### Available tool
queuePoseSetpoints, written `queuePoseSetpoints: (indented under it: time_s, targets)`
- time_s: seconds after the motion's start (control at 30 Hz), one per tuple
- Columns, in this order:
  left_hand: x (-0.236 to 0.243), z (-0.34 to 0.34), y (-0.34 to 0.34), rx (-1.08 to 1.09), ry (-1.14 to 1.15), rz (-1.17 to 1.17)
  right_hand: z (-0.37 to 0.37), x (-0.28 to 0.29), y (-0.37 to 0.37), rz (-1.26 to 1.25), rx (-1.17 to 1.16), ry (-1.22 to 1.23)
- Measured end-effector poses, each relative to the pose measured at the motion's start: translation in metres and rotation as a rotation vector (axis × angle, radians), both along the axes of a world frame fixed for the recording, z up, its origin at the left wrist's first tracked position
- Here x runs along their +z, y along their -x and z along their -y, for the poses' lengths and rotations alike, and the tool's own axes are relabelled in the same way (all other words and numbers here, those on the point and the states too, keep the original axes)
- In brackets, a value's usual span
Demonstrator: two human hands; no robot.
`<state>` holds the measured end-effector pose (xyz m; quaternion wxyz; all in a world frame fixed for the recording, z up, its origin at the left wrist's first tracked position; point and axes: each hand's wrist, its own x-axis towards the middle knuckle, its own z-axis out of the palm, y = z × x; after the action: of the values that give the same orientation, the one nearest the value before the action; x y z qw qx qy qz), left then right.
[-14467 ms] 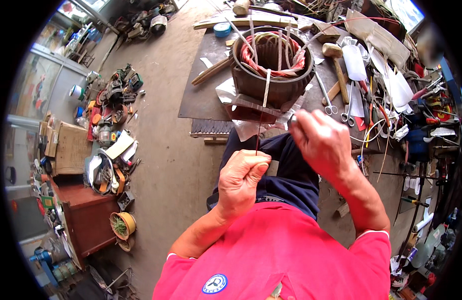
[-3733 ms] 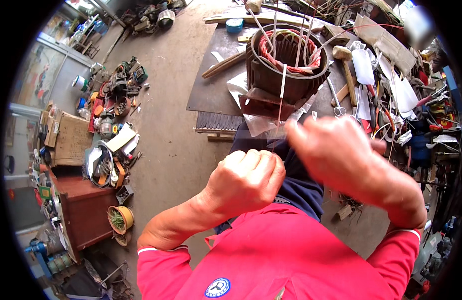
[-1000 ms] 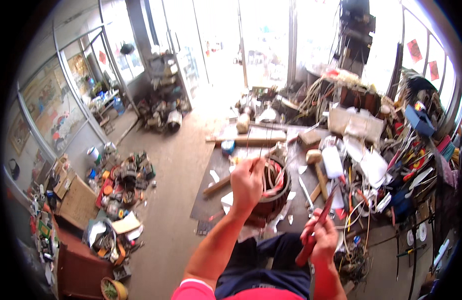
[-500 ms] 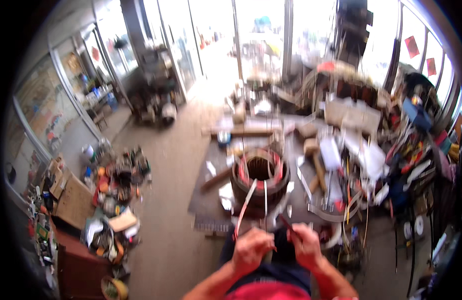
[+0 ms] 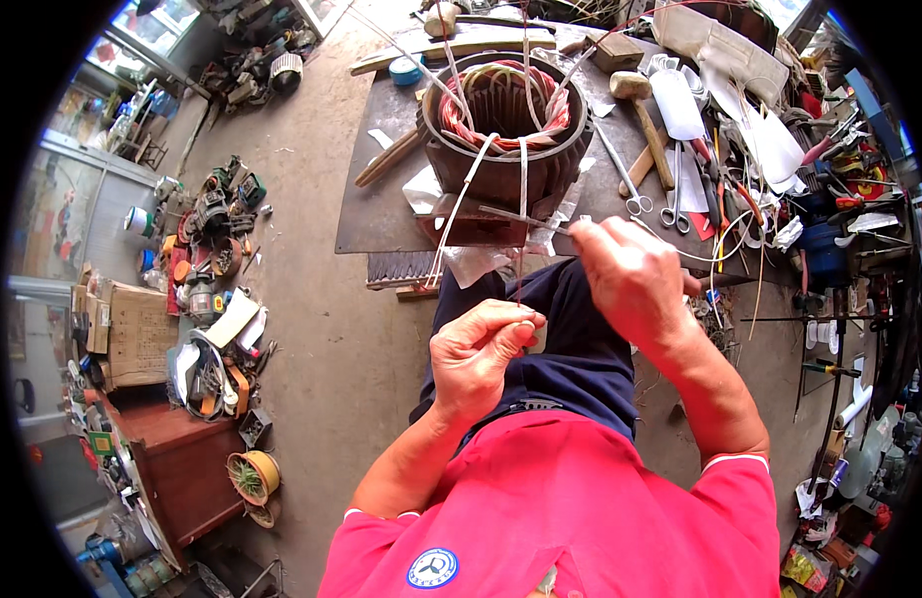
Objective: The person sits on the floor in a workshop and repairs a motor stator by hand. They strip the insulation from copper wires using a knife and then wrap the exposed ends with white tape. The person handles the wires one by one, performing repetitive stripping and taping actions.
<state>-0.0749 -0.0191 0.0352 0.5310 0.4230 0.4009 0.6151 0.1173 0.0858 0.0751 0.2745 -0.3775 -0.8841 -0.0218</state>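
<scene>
A dark motor stator (image 5: 566, 164) stands at the front of the table, with red windings (image 5: 471, 138) round its bore and several white-sleeved leads rising or hanging from it. My left hand (image 5: 473, 361) is closed, thumb and forefinger pinching the end of a thin reddish wire (image 5: 520, 277). This wire runs up to a white sleeve (image 5: 524, 189) hanging over the stator's front. My right hand (image 5: 630, 279) is closed round a narrow metal blade (image 5: 521, 216); its handle is hidden in my fingers. The blade points left across the lead, just below the stator; whether they touch I cannot tell.
Right of the stator, scissors (image 5: 670, 215), a mallet (image 5: 652, 135) and papers lie on the dark table (image 5: 366, 224). A blue tape roll (image 5: 405, 70) sits behind on the left. Motor parts (image 5: 217, 214) and a cardboard box (image 5: 142, 334) crowd the left floor.
My view has tilted down. The right hand has risen away from the left, bringing its blade across the lead below the stator. The left hand still pinches near my lap.
</scene>
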Motion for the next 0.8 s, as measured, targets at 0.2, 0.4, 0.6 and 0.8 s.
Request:
queuePoseSetpoints:
  time_s: [0.2, 0.4, 0.6, 0.8]
  targets:
    - [0.005, 0.001, 0.0, 0.08, -0.117, -0.306, 0.034, 0.022, 0.005, 0.124, 0.202, 0.111]
    - [0.02, -0.002, 0.003, 0.13, -0.379, -0.837, 0.026, 0.023, 0.003, 0.13, 0.103, 0.014]
    - [0.001, 0.001, -0.003, 0.134, -0.234, -0.542, -0.004, 0.028, 0.004, 0.126, 0.044, 0.003]
    - [0.029, 0.008, -0.005, 0.169, -0.061, -0.515, 0.022, 0.05, 0.012, 0.235, 0.212, 0.112]
